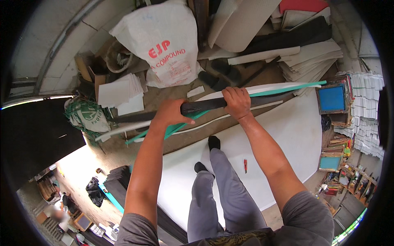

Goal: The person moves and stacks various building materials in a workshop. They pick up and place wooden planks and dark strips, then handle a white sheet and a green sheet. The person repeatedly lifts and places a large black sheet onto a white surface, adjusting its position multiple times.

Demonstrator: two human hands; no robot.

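A long black strip (203, 106), like a thin sheet folded or stacked narrow, runs left to right in front of me. My right hand (237, 101) is closed over it, fingers wrapped across the top. Farther left, my left hand (169, 112) grips the same strip, its thumb stuck out below; its other fingers are partly hidden. Green strips (287, 88) and white strips (119, 132) lie along and beneath the black one. Below my arms spreads a large white sheet (287, 139) on the floor, with a red cutter knife (245, 165) lying on it.
My feet in black socks (214, 142) stand on the white sheet. Beyond the strips are a big white sack (172, 45), dark slippers (217, 76) and stacked pale sheets (316, 61). Framed screens (331, 98) lean at the right. Black sheets (117, 184) are piled at lower left.
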